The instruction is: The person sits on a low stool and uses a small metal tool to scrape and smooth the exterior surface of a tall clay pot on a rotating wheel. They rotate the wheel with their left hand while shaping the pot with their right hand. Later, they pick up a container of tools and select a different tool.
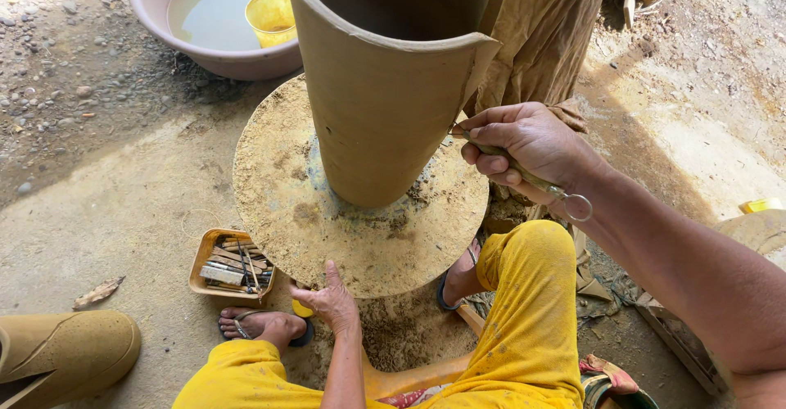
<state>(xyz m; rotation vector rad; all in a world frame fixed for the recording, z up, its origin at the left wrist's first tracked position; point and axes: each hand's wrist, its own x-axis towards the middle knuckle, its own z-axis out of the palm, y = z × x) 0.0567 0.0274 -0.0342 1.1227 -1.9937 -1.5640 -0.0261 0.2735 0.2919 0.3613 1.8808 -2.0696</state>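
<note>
A tall brown clay cylinder (385, 90) stands upright on a round, sandy turntable disc (286, 204). My right hand (524, 143) is closed on a thin metal tool (565, 196) with a ring at its end, its tip touching the cylinder's right side where the wall's seam flares out. My left hand (332, 301) rests on the near edge of the disc, fingers apart, thumb up on the rim. I sit low in yellow trousers (524, 311), feet in sandals under the disc.
A pink basin (155, 8) of water with a yellow cup (270, 18) sits at the back left. A small orange tray of tools (231, 266) lies beside my left foot. A brown cloth (544, 32) hangs behind the cylinder. Gravelly ground surrounds the disc.
</note>
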